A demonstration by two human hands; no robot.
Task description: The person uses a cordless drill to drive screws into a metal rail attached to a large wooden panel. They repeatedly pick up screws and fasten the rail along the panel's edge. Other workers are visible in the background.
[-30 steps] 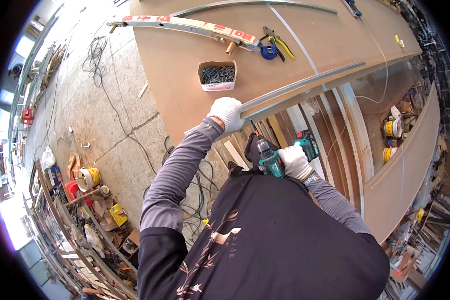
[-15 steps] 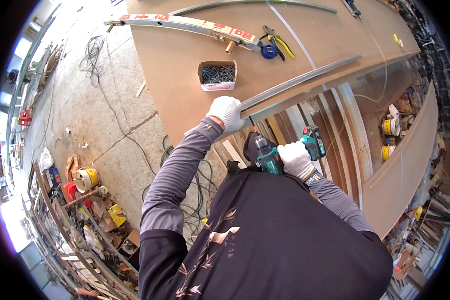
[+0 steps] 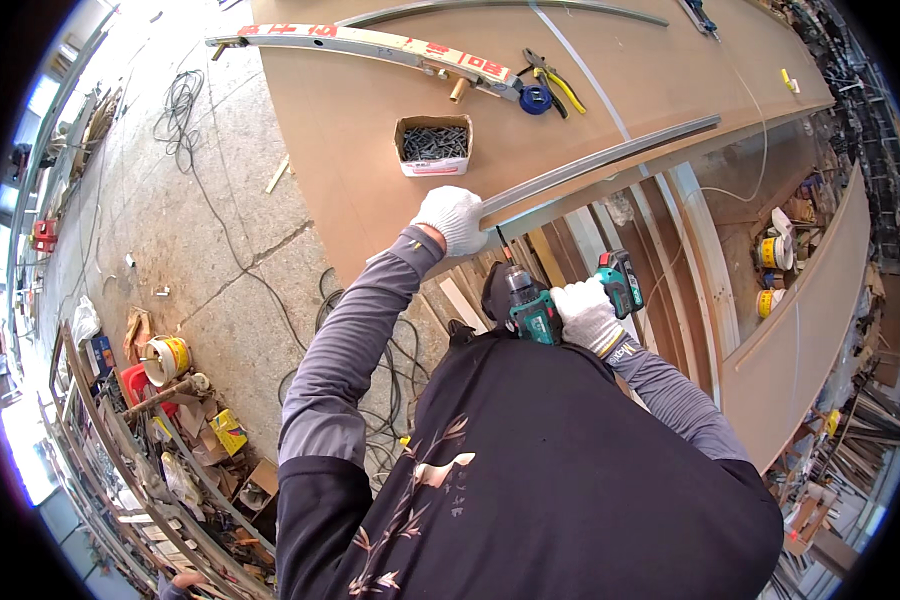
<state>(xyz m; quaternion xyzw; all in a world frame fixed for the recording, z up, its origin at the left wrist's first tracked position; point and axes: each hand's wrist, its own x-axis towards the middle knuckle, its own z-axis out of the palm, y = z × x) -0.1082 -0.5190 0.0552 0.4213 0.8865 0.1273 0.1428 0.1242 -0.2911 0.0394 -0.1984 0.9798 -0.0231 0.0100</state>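
My left hand (image 3: pixel 452 220), in a white knit glove, is closed at the near end of a grey metal strip (image 3: pixel 600 165) along the edge of a brown board (image 3: pixel 340 140). In my right hand (image 3: pixel 587 313), also gloved, is a green and black cordless drill (image 3: pixel 533 310), gripped by its handle. Its long bit points away from me, and the tip is close to the board's edge, just right of my left hand. Whether the tip touches the edge I cannot tell. Beyond my left hand, an open carton of screws (image 3: pixel 435 145) stands on the board.
On the board lie pliers (image 3: pixel 554 82), a blue tape measure (image 3: pixel 535 98) and a long taped metal bar (image 3: pixel 370 45). Wooden slats (image 3: pixel 705 260) run below the board's edge. Black cables (image 3: pixel 395 370) trail over the floor. Buckets and scraps stand at left. Another person's hand (image 3: pixel 187 579) shows at lower left.
Both hands keep their hold, and the drill stays nearly in place with its bit at the board's edge. The whole view has shifted slightly.
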